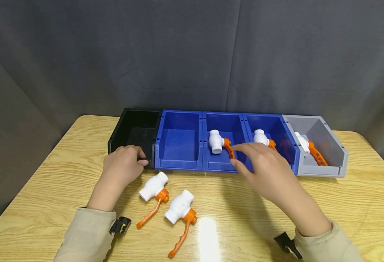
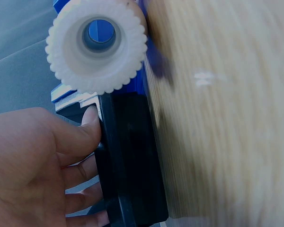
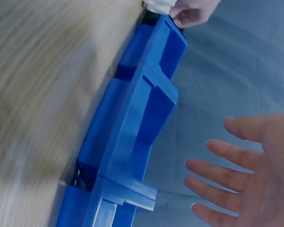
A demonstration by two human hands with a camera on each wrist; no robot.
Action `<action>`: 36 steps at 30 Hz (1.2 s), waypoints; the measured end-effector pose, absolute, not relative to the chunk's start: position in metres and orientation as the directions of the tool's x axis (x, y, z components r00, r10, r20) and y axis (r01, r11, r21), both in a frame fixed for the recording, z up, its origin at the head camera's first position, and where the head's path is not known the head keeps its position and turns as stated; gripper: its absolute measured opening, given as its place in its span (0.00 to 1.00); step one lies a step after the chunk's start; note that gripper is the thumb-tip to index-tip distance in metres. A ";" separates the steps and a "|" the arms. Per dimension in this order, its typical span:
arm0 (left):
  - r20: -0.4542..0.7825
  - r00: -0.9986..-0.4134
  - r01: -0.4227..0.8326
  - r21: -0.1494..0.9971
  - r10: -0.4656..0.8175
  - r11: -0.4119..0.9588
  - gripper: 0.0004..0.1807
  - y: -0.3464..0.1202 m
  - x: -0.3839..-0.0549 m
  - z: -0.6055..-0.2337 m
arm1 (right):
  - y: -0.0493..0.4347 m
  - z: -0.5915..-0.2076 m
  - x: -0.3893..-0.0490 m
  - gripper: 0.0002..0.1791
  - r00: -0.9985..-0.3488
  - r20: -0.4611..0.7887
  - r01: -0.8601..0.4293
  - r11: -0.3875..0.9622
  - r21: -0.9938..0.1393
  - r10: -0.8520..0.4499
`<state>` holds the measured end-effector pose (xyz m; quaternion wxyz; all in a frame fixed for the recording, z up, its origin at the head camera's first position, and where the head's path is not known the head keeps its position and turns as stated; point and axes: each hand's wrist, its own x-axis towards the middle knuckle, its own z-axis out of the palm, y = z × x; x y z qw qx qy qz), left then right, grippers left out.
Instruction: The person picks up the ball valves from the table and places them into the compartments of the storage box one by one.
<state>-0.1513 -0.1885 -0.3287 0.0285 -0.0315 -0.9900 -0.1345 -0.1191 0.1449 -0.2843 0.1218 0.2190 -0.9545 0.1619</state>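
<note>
My left hand [image 1: 124,163] is at the front rim of the black bin [image 1: 113,140]. In the left wrist view its thumb and loosely bent fingers [image 2: 80,165] meet that rim. My right hand [image 1: 265,169] hovers over the blue bins with spread fingers and nothing in its grasp. Its fingertips overlap the orange handle of a white ball valve [image 1: 216,142] in the middle blue bin [image 1: 222,122]. On the table below the left hand lie two more ball valves, one nearer the bins [image 1: 152,186] and one nearer me [image 1: 179,207].
The left blue bin [image 1: 180,142] stands beside the black one. A ball valve [image 1: 260,136] lies in the right blue bin [image 1: 285,145], partly behind my right hand. Another valve [image 1: 303,143] lies in the grey bin [image 1: 329,138]. A dark curtain [image 1: 192,54] hangs behind the wooden table [image 1: 64,160].
</note>
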 end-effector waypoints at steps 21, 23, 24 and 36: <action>0.051 -0.997 0.066 0.269 0.054 0.961 0.07 -0.188 -0.150 -0.327 | 0.200 -0.261 -0.124 0.24 -0.938 0.286 -0.293 0.889 -0.352 -0.195; 0.051 -0.997 0.065 0.270 0.053 0.961 0.06 -0.188 -0.150 -0.327 | 0.205 -0.261 -0.125 0.25 -0.942 0.274 -0.285 0.893 -0.348 -0.194; 0.052 -0.997 0.065 0.270 0.053 0.961 0.06 -0.188 -0.150 -0.327 | 0.208 -0.260 -0.126 0.25 -0.944 0.266 -0.282 0.895 -0.345 -0.195; 0.054 -0.997 0.065 0.270 0.053 0.961 0.07 -0.188 -0.149 -0.327 | 0.243 -0.257 -0.132 0.22 -0.944 0.252 -0.296 0.889 -0.350 -0.215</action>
